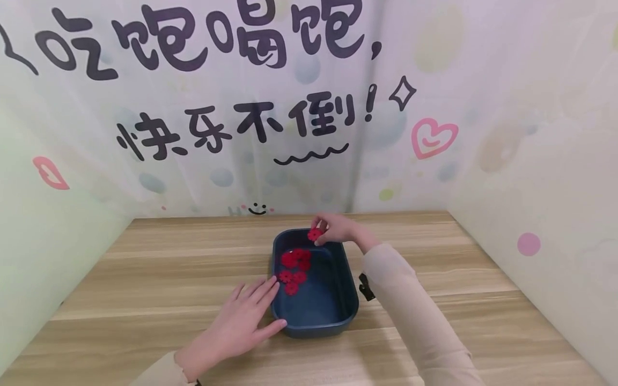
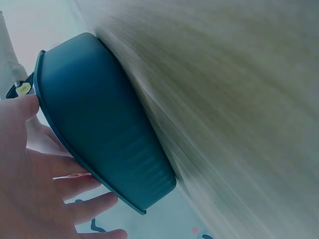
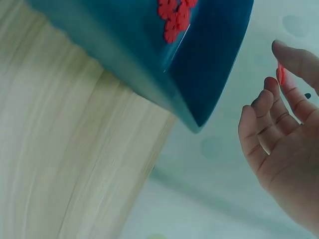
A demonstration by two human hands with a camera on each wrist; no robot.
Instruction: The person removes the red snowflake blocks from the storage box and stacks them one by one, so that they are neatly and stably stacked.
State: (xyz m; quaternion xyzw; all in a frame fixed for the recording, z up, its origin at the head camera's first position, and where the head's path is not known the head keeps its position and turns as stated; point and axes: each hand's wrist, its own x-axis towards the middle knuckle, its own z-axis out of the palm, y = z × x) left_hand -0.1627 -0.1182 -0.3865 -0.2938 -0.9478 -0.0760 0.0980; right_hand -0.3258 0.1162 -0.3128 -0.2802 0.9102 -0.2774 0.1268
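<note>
At the far right corner of the blue bin, a red flower-shaped piece is pinched between thumb and forefinger of the person's right grip. The right wrist view shows the piece edge-on and thin, with little of it left outside the fingertips. If that pinch loosened or the edge skidded on skin, the piece might well drop, and being so near the bin's far rim it could land on either side of the wall. How high it is above the rim I cannot judge, so a clip against the wall is possible if the hand is too low.

On the bin's floor, toward its left wall, more red pieces lie in a loose cluster, some overlapping; their notched edges could snag on one another if one were pulled or pushed.

Along the bin's left rim rests the left grip, fingers spread and nearly straight, holding nothing; its thumb and some fingertips touch the rim. Such light contact probably steadies the bin only partly. Heavy pressure on that edge could slide the bin across the table or tilt it, shifting the cluster. Beside the bin's right wall, the right sleeve passes close, and a careless elbow might jog it.
</note>
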